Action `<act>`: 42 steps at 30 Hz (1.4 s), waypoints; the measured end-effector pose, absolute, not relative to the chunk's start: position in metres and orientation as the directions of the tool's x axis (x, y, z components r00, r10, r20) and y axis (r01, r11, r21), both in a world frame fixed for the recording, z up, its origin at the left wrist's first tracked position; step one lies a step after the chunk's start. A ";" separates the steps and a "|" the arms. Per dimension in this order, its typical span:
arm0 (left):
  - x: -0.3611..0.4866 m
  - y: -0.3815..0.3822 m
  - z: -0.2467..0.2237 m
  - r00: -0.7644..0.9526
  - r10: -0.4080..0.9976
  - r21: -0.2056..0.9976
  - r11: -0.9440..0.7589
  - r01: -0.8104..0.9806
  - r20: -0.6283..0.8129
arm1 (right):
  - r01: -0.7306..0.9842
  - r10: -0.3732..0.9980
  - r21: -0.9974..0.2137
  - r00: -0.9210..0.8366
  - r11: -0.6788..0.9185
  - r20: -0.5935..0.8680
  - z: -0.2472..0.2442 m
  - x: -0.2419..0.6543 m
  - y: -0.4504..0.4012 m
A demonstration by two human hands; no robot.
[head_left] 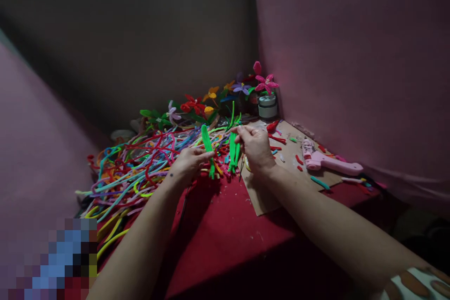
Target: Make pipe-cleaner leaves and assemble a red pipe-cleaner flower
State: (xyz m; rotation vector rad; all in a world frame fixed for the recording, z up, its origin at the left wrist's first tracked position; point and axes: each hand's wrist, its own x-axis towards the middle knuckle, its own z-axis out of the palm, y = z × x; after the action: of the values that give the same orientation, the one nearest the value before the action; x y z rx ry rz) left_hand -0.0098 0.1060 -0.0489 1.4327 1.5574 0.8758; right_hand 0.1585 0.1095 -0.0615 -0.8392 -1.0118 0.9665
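Observation:
Between the thumb and fingers of my left hand (191, 163) is a bright green pipe-cleaner leaf (206, 138), its rounded end up and its short ends hanging below. My right hand (256, 146) pinches a bundle of green pipe-cleaner pieces (233, 152) that hangs down beside its fingertips. The two green pieces are apart, a small gap between them. Thin green stems (233, 111) rise above my right fingertips. Both hands are over the near edge of the scattered scraps on the red table cover (225, 225).
A tangled heap of coloured pipe cleaners (151, 164) lies at the left. Pipe-cleaner flowers (193, 104) line the back, and a pink flower (267, 83) stands in a grey pot (267, 108). At the right, a pink glue gun (326, 161) rests on cardboard (265, 197).

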 end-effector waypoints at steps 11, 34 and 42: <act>0.051 0.117 -0.065 0.179 0.981 0.629 -0.186 0.755 0.075 | 0.078 0.958 -0.976 0.190 0.205 0.217 -0.067 0.191 0.129; 0.041 0.092 -0.044 0.146 0.987 0.886 -0.006 0.463 -0.070 | -0.041 0.952 -0.978 -0.223 0.205 0.209 -0.064 0.188 0.109; 0.037 0.078 -0.030 0.153 0.988 0.971 -0.005 0.241 -0.032 | -0.317 0.893 -0.936 -0.362 0.151 0.267 -0.061 0.183 0.101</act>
State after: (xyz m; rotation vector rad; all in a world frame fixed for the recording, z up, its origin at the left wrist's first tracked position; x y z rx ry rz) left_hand 0.0372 0.0783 -0.0296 1.4442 1.2694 0.9567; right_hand 0.1831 0.1007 -0.0612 -0.6139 -1.3683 1.4477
